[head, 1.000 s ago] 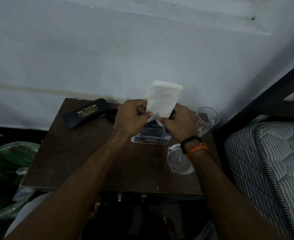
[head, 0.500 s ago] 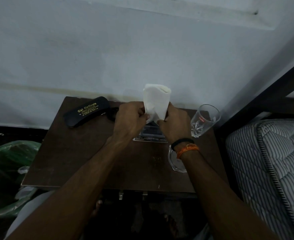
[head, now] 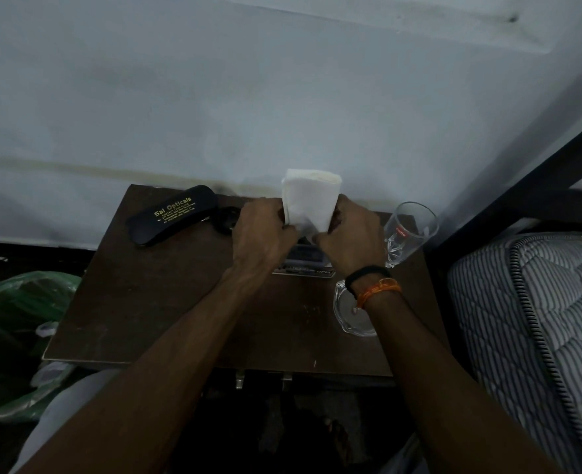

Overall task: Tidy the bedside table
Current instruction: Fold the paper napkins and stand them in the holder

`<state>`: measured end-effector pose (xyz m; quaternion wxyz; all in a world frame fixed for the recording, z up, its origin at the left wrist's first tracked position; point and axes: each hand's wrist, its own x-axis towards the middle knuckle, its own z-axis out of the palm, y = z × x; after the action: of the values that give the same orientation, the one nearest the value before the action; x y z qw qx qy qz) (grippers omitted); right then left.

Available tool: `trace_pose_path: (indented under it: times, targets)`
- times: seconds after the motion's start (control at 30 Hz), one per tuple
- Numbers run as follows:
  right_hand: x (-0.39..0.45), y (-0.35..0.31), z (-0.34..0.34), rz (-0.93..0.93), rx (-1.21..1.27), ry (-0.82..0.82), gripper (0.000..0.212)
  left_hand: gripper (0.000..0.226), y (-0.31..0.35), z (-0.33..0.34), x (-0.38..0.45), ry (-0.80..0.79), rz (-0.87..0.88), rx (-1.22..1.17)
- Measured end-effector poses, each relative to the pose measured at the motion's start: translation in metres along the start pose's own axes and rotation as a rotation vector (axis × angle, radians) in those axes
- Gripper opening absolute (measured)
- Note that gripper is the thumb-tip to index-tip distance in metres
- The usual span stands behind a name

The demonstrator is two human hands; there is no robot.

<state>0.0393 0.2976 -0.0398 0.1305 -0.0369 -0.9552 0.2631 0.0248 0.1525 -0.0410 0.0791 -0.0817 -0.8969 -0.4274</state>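
Note:
A folded white paper napkin (head: 311,196) stands upright above the back of the dark wooden bedside table (head: 166,302). My left hand (head: 263,234) grips its lower left edge and my right hand (head: 351,241) grips its lower right edge. Below the hands lies a small dark box on a printed card (head: 305,265), mostly hidden. A black spectacle case (head: 173,220) with gold lettering lies at the back left. A dark object (head: 226,220) beside the case is partly hidden by my left hand.
A clear drinking glass (head: 409,234) stands at the table's back right, and a glass ashtray (head: 352,313) sits under my right wrist. A green plastic bag (head: 19,319) lies on the floor to the left. A striped mattress (head: 536,330) borders the right side.
The napkin has been folded narrower between both hands, which have drawn closer together and a little toward the wall.

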Motion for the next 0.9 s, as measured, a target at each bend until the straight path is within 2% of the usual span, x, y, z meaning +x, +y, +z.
trace_pose_path:
  times: [0.17, 0.23, 0.33, 0.47, 0.57, 0.77, 0.9]
  targets:
    - [-0.006, -0.002, 0.010, -0.001, -0.102, 0.015, 0.047, 0.021, -0.009, 0.002, 0.005, -0.012, -0.029, -0.025]
    - [-0.006, -0.003, 0.011, 0.009, -0.104, 0.015, 0.048, 0.028, -0.010, 0.001, 0.008, 0.001, -0.021, -0.019]
    - [-0.004, -0.004, 0.010, 0.027, -0.043, 0.002, 0.048, 0.024, -0.011, 0.003, 0.009, 0.029, -0.004, -0.003]
    - [0.001, -0.006, -0.003, 0.060, 0.113, 0.051, 0.042, 0.020, -0.011, 0.007, 0.008, 0.034, -0.001, 0.038]
    - [0.002, -0.009, -0.013, 0.054, 0.141, 0.068, 0.037, 0.012, -0.011, 0.007, 0.007, 0.027, 0.003, 0.036]
    - [0.000, -0.006, -0.012, 0.087, 0.102, 0.041, 0.026, 0.014, -0.014, 0.009, 0.008, 0.009, 0.001, 0.114]
    - [0.001, -0.003, -0.010, 0.098, 0.097, 0.016, 0.021, 0.023, -0.013, 0.006, 0.009, -0.015, -0.007, 0.038]
